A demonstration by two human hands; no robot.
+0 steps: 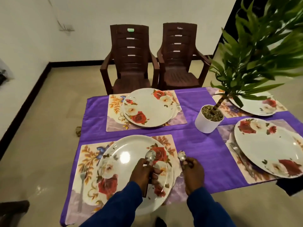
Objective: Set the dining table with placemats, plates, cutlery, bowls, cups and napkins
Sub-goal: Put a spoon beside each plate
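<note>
A purple cloth (193, 145) covers the table, with floral placemats and white rose-patterned plates on it. Over the near plate (124, 163), my left hand (142, 171) grips a bundle of metal spoons (150, 157), bowls pointing away. My right hand (194, 172) pinches a single spoon (182, 156) just right of that plate, above the near placemat (85, 161). A fork (82, 182) lies on this placemat left of the plate. Three more plates sit at the far left (147, 107), far right (255, 107) and right (268, 148), the last with a fork (236, 149) beside it.
A white pot (207, 124) with a tall green plant stands on the cloth between the settings; its leaves hang over the far right plate. Two brown plastic chairs (131, 63) stand behind the table. Another fork (178, 106) lies right of the far left plate.
</note>
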